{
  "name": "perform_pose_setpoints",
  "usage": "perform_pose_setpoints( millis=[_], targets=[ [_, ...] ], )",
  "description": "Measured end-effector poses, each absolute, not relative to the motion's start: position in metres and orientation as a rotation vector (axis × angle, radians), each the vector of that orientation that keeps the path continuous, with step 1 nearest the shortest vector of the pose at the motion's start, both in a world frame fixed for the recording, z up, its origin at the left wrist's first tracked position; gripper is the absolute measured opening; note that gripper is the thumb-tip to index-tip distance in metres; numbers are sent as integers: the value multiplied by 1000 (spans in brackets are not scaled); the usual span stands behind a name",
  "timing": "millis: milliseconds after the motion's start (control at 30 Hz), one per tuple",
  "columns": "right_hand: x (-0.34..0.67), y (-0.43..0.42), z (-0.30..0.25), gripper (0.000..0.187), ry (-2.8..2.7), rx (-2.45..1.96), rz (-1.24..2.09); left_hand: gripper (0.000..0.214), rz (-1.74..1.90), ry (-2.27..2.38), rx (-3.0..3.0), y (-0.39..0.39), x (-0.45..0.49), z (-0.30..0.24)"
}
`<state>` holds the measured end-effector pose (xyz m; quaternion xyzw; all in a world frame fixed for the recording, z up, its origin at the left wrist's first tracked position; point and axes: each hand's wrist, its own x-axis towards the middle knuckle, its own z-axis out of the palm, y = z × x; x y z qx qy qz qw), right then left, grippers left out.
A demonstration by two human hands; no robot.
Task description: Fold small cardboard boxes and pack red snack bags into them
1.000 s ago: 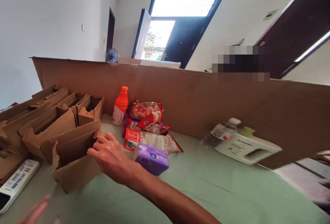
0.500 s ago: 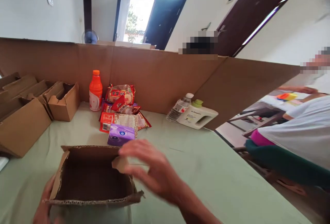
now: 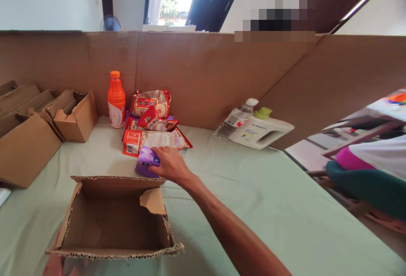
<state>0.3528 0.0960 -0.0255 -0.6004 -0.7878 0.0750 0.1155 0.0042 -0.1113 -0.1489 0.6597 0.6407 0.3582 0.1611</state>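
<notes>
My right hand [image 3: 169,164] reaches forward, its fingers closed over the right end of a purple tissue pack [image 3: 146,158]. That pack lies against the front of a pile of red snack bags [image 3: 158,139]. Nearer to me stands an open cardboard box [image 3: 111,225] with nothing visible inside; a torn flap [image 3: 153,201] leans in at its right. At the box's near left corner is my left hand [image 3: 54,263], gripping it from outside, with most of its fingers hidden by the cardboard.
An orange bottle [image 3: 116,100] stands left of the snacks, beside several cardboard boxes [image 3: 30,149]. To the right, a clear water bottle [image 3: 236,119] leans on a white jug [image 3: 261,131]. A cardboard screen [image 3: 190,68] borders the table. Another person sits beyond, at right.
My right hand has moved from the cardboard box's right rim forward to the tissue pack and closed on it. My left hand stays at the box. The camera view has shifted.
</notes>
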Motion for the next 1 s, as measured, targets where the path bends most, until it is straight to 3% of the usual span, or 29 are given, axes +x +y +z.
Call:
perform_pose_setpoints(
  millis=[167, 333, 533, 733, 867, 1000],
  targets=[
    [412, 53, 8, 58, -1737, -1557, 387, 74, 1022, 1689, 1878, -93, 25, -148],
    [428, -11, 49, 39, -1319, -1085, 479, 78, 1054, 1460, 1782, -77, 53, -128],
    [378, -35, 54, 59, -2009, -1181, 484, 96, 1051, 1309, 1867, -70, 43, -91],
    [320, -14, 62, 44, -2840, -1461, 465, 121, 914, 1016, 1882, -34, 45, -55],
    [297, -5, 44, 47, -3049, -1365, 311, 125, 913, 1031, 1859, -21, 54, -62],
    [297, -2, 28, 59, -3101, -1253, 396, 116, 964, 1062, 1928, -27, 56, -70]
  ],
)
